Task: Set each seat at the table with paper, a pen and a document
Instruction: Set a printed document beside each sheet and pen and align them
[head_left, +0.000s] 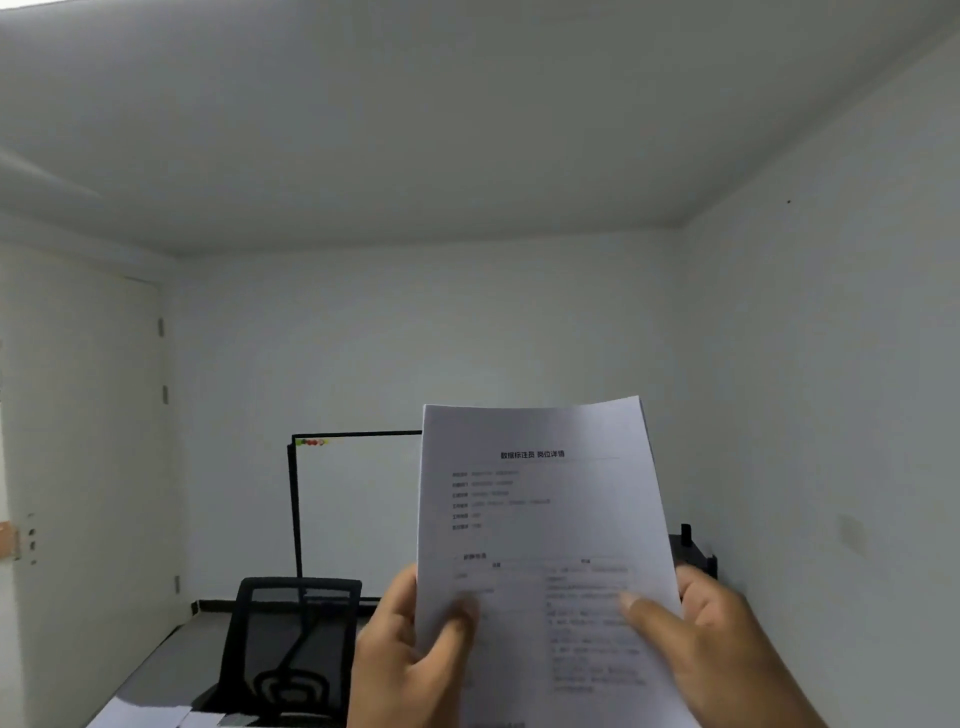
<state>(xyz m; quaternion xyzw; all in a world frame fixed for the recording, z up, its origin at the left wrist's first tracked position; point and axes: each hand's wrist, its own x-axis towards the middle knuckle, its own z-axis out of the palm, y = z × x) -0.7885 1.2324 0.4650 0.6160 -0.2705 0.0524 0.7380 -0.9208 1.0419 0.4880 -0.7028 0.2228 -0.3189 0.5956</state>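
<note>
Both hands hold one stack of printed sheets, the document (540, 519), raised upright in front of the head camera; left hand (410, 649) grip: thumb across the front of the lower left edge, fingers behind, so it pinches the stack; right hand (727, 639) grip: thumb laid on the front of the lower right part, fingers wrapped behind the right edge, also grasping the stack; the top sheet faces the person, title and table lines readable in layout but text blurred; the stack is likely held this high and flat-on so the person can check which document it is, or square the sheets, before handing copies out to seats; edges at the top right fan slightly, so it is several sheets, not one; both wrists are lifted, palms turned inward toward each other, forearms rising from the bottom of the view; document is in the air, well apart from the tabletop (140, 714), of which only a pale corner shows at lower left with what looks like white paper on it; a black mesh chair (291, 644) stands beside that corner; behind it a whiteboard (358, 509) leans against the wall; a dark object sits by the right wall, partly hidden by the stack, cannot tell what; no pen visible; judged from this, seat setting not yet finished.
</note>
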